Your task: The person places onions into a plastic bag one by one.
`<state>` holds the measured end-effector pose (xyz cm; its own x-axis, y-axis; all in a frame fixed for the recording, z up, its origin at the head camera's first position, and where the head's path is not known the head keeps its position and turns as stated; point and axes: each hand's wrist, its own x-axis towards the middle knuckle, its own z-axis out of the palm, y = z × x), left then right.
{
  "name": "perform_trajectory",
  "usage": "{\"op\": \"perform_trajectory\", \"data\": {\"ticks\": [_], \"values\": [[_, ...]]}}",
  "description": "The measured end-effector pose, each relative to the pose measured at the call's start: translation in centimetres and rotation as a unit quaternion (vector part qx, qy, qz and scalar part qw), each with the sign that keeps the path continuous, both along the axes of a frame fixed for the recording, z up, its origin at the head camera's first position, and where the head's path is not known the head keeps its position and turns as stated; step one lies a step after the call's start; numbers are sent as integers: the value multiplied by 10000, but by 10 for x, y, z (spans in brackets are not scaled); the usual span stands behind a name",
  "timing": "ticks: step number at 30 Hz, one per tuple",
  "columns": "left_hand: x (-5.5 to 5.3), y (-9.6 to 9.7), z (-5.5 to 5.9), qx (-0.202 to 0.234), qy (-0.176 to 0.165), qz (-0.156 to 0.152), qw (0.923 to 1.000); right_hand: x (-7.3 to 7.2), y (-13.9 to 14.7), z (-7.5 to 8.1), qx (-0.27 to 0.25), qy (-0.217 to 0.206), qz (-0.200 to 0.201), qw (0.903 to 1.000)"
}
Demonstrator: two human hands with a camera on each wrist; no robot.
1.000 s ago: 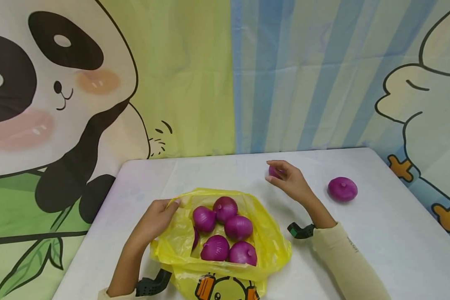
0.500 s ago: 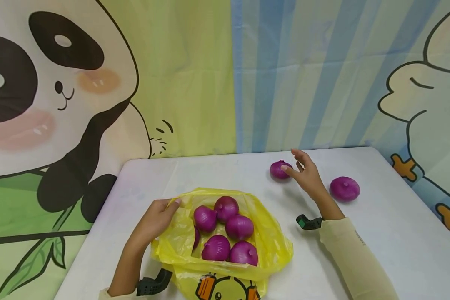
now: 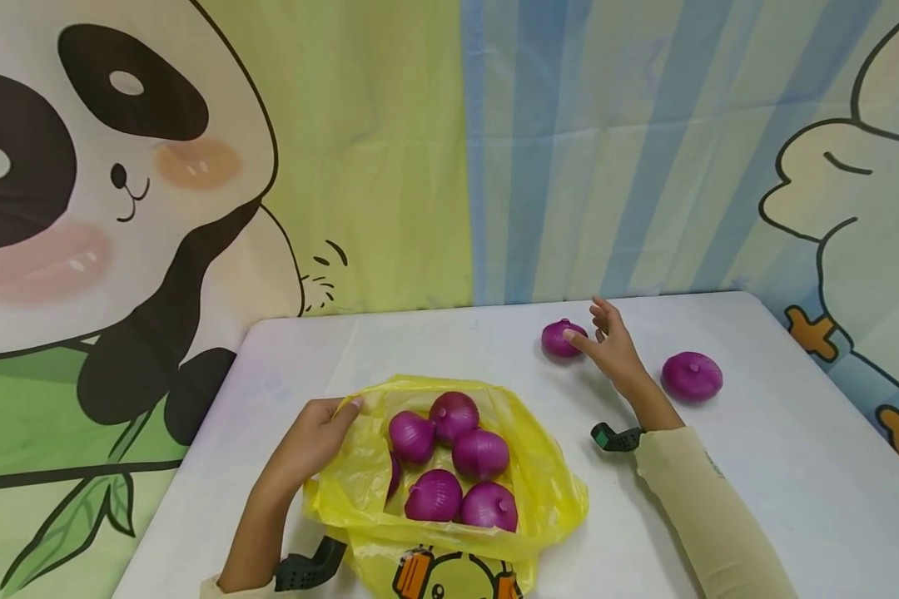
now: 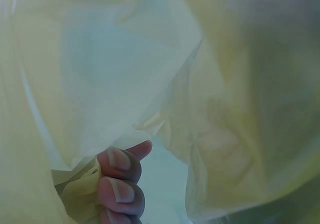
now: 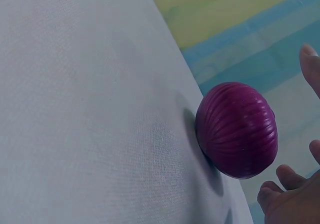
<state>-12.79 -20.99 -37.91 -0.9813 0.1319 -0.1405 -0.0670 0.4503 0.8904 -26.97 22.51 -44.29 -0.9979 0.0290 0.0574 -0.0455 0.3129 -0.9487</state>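
Note:
My left hand (image 3: 307,441) grips the left rim of a yellow plastic bag (image 3: 550,499), whose mouth gapes upward. Several red onions (image 3: 454,416) lie inside it. In the left wrist view, curled fingers (image 4: 120,189) pinch a gathered fold of the film. My right hand (image 3: 620,358) hovers at the right side of a red onion (image 3: 558,339) near the table's back edge. Its thumb tip overlaps that onion in the head view, and the other fingers are spread loosely. The right wrist view has the same onion (image 5: 236,130) resting on the cloth, with fingertips close by.
Another red onion (image 3: 692,377) sits at the right of the white table (image 3: 787,482), beyond my right forearm. A printed curtain (image 3: 389,166) hangs behind the back edge. Each wrist carries a black camera mount (image 3: 310,566).
My right hand has shifted right from over the back onion and spread its fingers, leaving the onion mostly uncovered. The left hand and the bag have stayed nearly still.

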Motion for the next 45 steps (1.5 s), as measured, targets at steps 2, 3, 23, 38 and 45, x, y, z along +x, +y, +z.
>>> {"op": "perform_trajectory", "data": {"ticks": [2,3,23,38,45], "values": [[0,0,0,-29,13,9,10000,-2,0,0,8,-83,34,10000],[-1,0,0,-45,26,9,10000,-2,0,-1,15,-134,62,9999],[-2,1,-1,-55,-25,-34,10000,-3,-3,-16,783,-183,431,9958],[-2,0,-2,37,-51,-30,10000,13,-29,8,514,-141,958,9940],[-2,1,-2,1,-64,-10,10000,23,-42,23,360,122,1501,9879]]}}
